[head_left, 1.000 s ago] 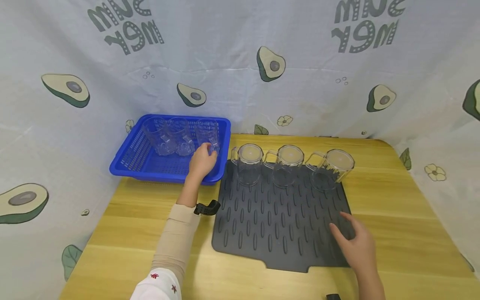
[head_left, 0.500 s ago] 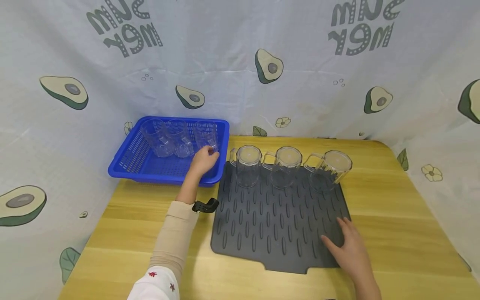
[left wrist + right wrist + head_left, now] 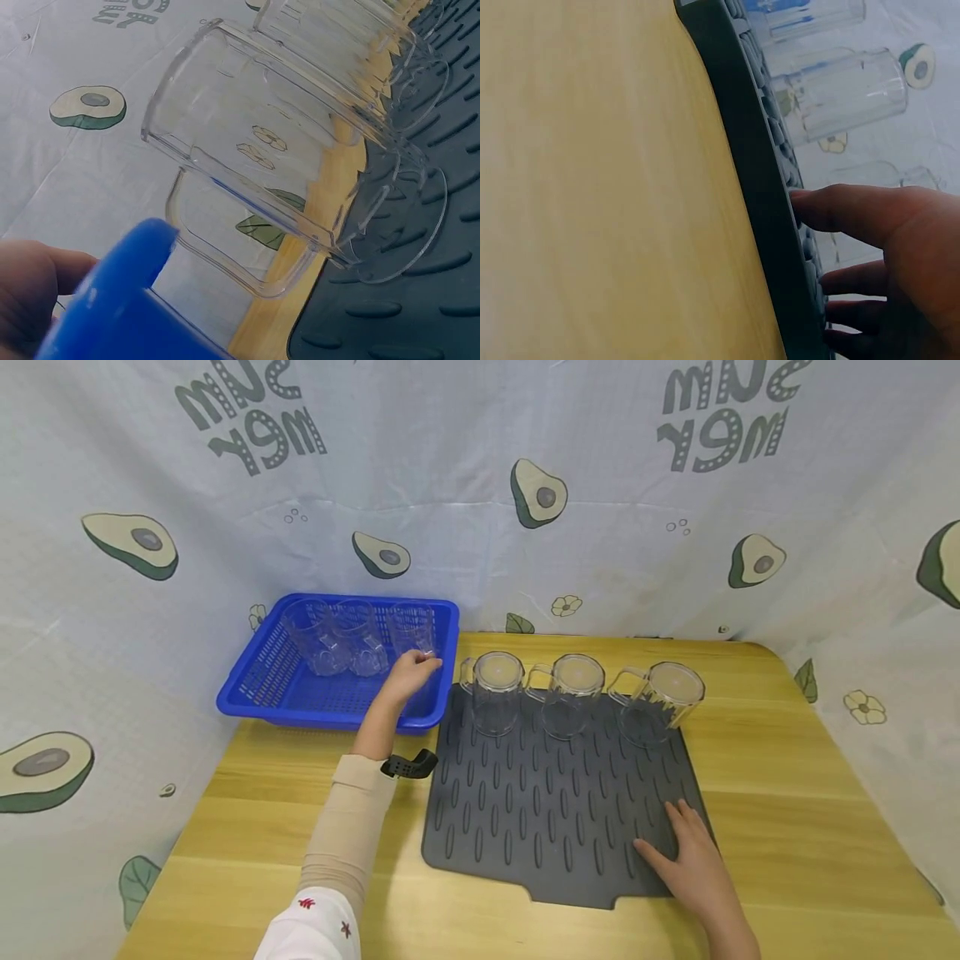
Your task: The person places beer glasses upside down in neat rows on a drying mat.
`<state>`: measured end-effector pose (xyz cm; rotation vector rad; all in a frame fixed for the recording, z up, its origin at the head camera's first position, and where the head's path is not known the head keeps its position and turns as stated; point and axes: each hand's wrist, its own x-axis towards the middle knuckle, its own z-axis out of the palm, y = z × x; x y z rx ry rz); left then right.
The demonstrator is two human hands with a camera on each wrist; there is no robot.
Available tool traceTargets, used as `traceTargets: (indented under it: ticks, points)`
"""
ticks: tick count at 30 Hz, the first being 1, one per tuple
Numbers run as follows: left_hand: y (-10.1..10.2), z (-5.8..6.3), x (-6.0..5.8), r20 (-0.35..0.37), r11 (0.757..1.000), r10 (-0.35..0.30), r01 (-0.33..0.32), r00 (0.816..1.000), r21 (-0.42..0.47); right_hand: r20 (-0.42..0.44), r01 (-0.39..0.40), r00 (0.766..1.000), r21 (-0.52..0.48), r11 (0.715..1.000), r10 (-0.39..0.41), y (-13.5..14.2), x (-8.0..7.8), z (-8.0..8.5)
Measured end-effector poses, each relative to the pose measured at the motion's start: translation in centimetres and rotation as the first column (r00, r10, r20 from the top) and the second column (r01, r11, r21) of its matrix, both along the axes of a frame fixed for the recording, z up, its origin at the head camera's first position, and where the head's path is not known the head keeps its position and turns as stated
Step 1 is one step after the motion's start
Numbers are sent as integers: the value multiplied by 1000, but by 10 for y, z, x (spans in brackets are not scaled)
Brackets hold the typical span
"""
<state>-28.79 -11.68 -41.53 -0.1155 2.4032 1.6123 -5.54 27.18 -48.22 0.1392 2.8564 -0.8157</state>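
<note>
Inside the blue plastic basket point(image 3: 258, 703), my left hand point(image 3: 408, 677) pinches the handle of the rightmost clear glass mug point(image 3: 411, 622). The fingertips partly cover that handle. Two more clear mugs, a middle one point(image 3: 356, 627) and a left one point(image 3: 309, 625), lean beside it. In the left wrist view, the basket rim point(image 3: 127, 277) hides most of my left hand point(image 3: 30, 289). My right hand point(image 3: 697, 868) has its fingers spread over the right front edge of the dark ridged drying mat point(image 3: 525, 810); in the right wrist view this hand point(image 3: 922, 262) holds nothing.
Along the mat's back edge, three glass mugs stand upside down: a left one point(image 3: 497, 697), a middle one point(image 3: 573, 697) and a right one point(image 3: 663, 702), handles pointing left. Wooden table point(image 3: 780, 760) surrounds the mat. A printed curtain point(image 3: 465, 460) hangs behind.
My left hand has turned slightly and risen a little at the mug's handle. My right hand has moved left and down onto the mat's edge. The upside-down mugs have stayed put.
</note>
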Motion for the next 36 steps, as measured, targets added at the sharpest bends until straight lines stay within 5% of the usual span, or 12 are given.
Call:
traceTargets:
  ticks: [26, 36]
  points:
    - [0, 0, 9, -130, 991, 83, -69, 988, 111, 12, -5, 1000, 45, 999, 4, -1, -1, -2]
    - [-2, 0, 13, -159, 971, 151, -117, 976, 209, 1, -11, 1000, 40, 999, 11, 0, 0, -1]
